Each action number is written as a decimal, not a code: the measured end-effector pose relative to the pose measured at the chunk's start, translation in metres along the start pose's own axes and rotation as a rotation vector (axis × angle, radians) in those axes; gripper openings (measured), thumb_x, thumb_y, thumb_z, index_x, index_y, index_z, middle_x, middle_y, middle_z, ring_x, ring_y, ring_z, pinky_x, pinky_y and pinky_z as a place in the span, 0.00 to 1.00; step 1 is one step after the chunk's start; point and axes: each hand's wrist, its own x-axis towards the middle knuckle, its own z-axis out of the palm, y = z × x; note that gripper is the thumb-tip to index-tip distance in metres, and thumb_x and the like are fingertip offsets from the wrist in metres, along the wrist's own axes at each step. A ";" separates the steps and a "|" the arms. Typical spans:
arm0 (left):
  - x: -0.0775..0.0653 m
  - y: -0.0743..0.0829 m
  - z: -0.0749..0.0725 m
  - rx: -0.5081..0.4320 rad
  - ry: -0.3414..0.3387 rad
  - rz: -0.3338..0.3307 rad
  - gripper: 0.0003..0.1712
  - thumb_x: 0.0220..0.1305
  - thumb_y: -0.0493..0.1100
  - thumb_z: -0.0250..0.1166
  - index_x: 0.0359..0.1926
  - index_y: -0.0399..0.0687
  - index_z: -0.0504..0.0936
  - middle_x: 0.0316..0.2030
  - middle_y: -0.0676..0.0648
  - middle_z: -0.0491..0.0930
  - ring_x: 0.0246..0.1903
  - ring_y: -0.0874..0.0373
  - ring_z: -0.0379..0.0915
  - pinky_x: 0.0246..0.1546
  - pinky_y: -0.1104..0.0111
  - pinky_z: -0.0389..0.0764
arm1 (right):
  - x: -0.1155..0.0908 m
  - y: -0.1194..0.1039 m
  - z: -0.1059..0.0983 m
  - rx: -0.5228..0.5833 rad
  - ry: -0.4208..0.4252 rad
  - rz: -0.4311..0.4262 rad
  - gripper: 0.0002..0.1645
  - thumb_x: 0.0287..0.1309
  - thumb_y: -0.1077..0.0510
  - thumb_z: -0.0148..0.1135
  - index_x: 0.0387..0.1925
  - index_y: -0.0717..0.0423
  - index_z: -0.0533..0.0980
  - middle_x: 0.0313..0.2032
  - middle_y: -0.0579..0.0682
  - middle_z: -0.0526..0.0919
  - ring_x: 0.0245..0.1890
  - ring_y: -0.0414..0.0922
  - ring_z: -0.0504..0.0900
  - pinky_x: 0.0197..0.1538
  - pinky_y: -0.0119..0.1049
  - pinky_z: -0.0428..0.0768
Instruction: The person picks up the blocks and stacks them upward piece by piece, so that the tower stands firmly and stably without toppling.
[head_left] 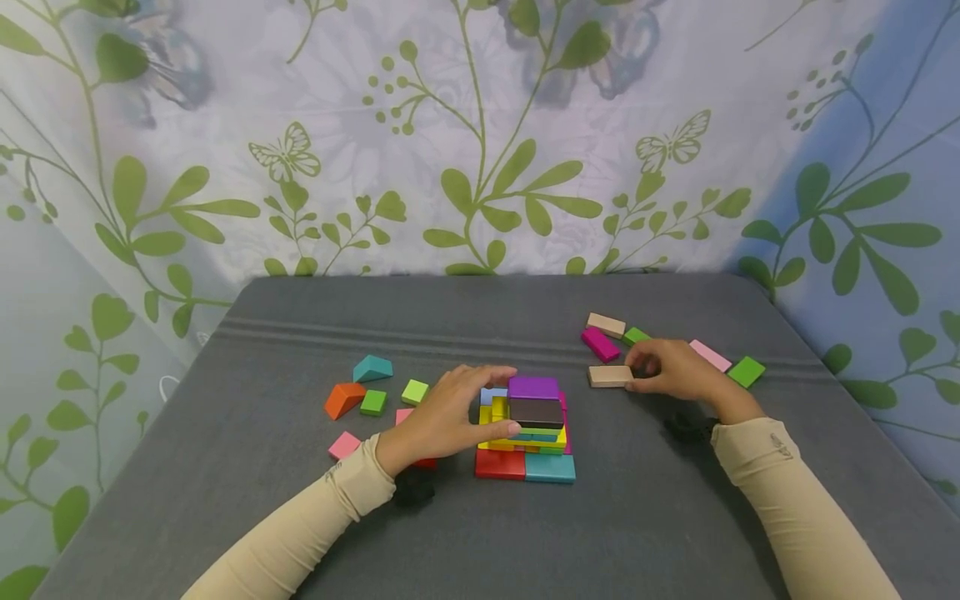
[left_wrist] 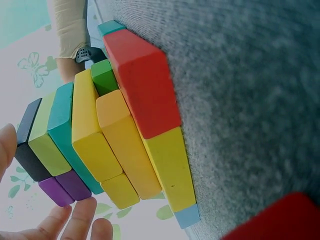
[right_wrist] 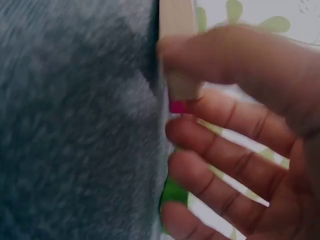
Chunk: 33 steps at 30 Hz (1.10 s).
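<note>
A stack of several coloured blocks (head_left: 536, 412) stands at the table's middle, with a dark block and a purple one on top. Around the stack's left side, my left hand (head_left: 450, 412) has its thumb near the dark block (left_wrist: 29, 140) and its fingertips by the purple blocks (left_wrist: 65, 189); firm contact is hard to tell. On the right, my right hand (head_left: 671, 371) pinches the near end of a plain wooden block (head_left: 606, 377) between thumb and index finger. That block lies low at the table surface, its other fingers (right_wrist: 215, 142) loosely bent beside it.
Beyond the right hand lie another wooden block (head_left: 606, 324), a magenta block (head_left: 600, 342), a pink block (head_left: 709, 356) and a green block (head_left: 746, 372). Left of the stack are a teal block (head_left: 372, 368), an orange block (head_left: 345, 400) and several small ones. A patterned curtain (head_left: 480, 167) hangs behind.
</note>
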 end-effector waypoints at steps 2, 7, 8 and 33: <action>0.000 -0.001 0.000 0.000 0.003 0.000 0.42 0.69 0.55 0.74 0.77 0.41 0.73 0.67 0.43 0.81 0.63 0.45 0.74 0.67 0.41 0.69 | -0.001 -0.001 -0.001 0.044 0.005 -0.002 0.14 0.60 0.55 0.82 0.41 0.53 0.84 0.36 0.42 0.86 0.38 0.42 0.82 0.43 0.41 0.82; 0.001 -0.002 0.001 0.005 0.003 -0.012 0.43 0.69 0.56 0.75 0.76 0.40 0.73 0.68 0.43 0.80 0.64 0.46 0.73 0.67 0.41 0.70 | -0.001 -0.015 -0.002 0.248 0.068 -0.021 0.14 0.60 0.60 0.81 0.43 0.58 0.84 0.38 0.47 0.87 0.40 0.41 0.87 0.47 0.32 0.85; 0.001 -0.002 0.001 0.008 0.002 -0.016 0.43 0.68 0.57 0.75 0.76 0.40 0.74 0.68 0.44 0.80 0.63 0.46 0.73 0.66 0.42 0.71 | -0.001 -0.019 -0.002 0.291 0.081 -0.030 0.14 0.60 0.62 0.81 0.43 0.59 0.83 0.38 0.48 0.87 0.40 0.40 0.87 0.47 0.31 0.85; 0.002 -0.004 0.001 0.025 -0.016 -0.051 0.41 0.69 0.58 0.74 0.74 0.39 0.76 0.67 0.42 0.80 0.64 0.45 0.72 0.67 0.42 0.72 | 0.004 -0.103 0.038 0.573 0.167 -0.233 0.12 0.61 0.69 0.76 0.45 0.64 0.82 0.40 0.49 0.85 0.38 0.41 0.84 0.46 0.34 0.85</action>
